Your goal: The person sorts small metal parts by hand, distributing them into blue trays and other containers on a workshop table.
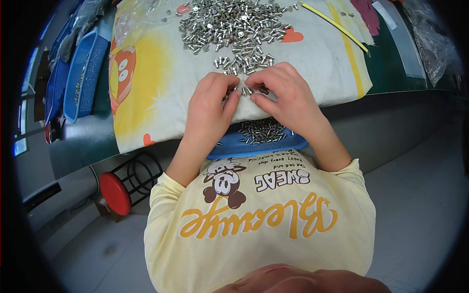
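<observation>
Pale yellow shirt (264, 256) is closest, just below the cloth. That white cloth (327, 71) covers a green worktop (90, 146); a red-topped stool (114, 192) stands below its left side. Shiny silver metal pieces (229, 27) lie heaped on the cloth. By its near edge, the left hand (210, 97) and right hand (289, 97) are curled around a few; I can't tell if either grips any.

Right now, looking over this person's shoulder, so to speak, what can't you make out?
All in the head view:
- How many metal pieces the left hand has: its own fingers cover them.
- What lies beneath the right hand: the hand blocks it.
- The far end of the metal pile: cut off by the top edge.
- The lower blue tray's far side: hidden under the cloth.
- Contents of the left-side blue basket: too small.
</observation>
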Motion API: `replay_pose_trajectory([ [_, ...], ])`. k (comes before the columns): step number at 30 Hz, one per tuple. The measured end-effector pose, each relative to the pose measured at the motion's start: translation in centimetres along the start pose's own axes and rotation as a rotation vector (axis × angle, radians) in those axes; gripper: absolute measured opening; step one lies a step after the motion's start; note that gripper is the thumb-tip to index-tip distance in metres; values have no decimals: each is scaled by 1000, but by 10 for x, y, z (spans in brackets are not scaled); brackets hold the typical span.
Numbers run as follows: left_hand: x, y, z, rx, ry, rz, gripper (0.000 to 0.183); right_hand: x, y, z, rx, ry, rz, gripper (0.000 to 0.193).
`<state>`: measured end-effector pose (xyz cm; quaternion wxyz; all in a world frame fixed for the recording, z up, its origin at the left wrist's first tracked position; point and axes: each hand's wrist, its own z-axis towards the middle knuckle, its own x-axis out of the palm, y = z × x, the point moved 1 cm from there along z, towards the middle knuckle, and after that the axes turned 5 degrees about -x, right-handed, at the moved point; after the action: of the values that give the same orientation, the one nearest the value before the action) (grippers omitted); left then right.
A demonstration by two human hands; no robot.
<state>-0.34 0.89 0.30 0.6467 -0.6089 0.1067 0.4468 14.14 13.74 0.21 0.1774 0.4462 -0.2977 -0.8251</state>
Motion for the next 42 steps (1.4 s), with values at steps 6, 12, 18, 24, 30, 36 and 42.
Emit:
replay_pose_trajectory([
  [6,-1,-4,-4,-41,4,-43,31,-8,4,-2,-1,-81,-103,20],
  [12,-2,-7,-2,1,26,-63,33,-4,2,-2,-46,-69,-92,16],
  [18,-5,-5,-3,6,7,-59,34,-7,4,-2,-36,-108,-123,16],
  [24,-6,-3,0,55,47,13,22,1,4,0,-56,-108,-117,16],
  [30,-7,0,0,43,65,-20,21,1,6,-2,-71,-107,-130,14],
  [36,-6,-5,-4,-20,54,-59,22,4,6,-2,-55,-136,-147,15],
  [42,-4,-6,-4,13,17,-49,24,-1,6,-1,-52,-132,-171,17],
])
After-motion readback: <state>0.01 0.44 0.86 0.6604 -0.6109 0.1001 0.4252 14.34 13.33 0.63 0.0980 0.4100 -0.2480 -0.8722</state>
